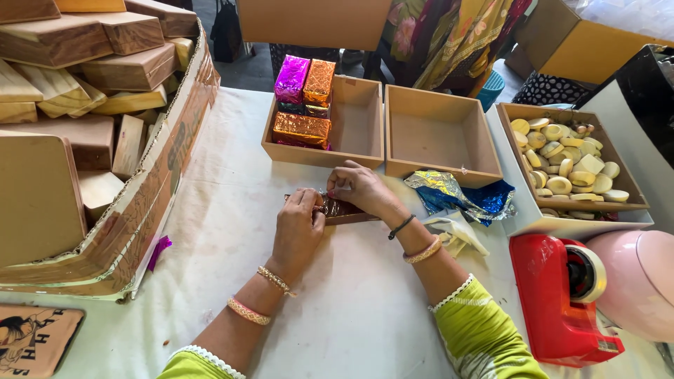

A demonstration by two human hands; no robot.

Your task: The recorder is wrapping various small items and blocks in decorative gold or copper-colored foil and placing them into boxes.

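A small block half wrapped in brown foil (344,209) is being held down on the white table (351,309) just in front of the two wooden trays; the left hand (298,228) is being pressed over its near end, while the right hand (358,186) is pinching the foil at its top edge. The fold would best be pulled taut and creased flat before being released. Wrapped blocks (303,105) are sitting in the left tray (358,144), loose blue foil (463,196) beside the empty one
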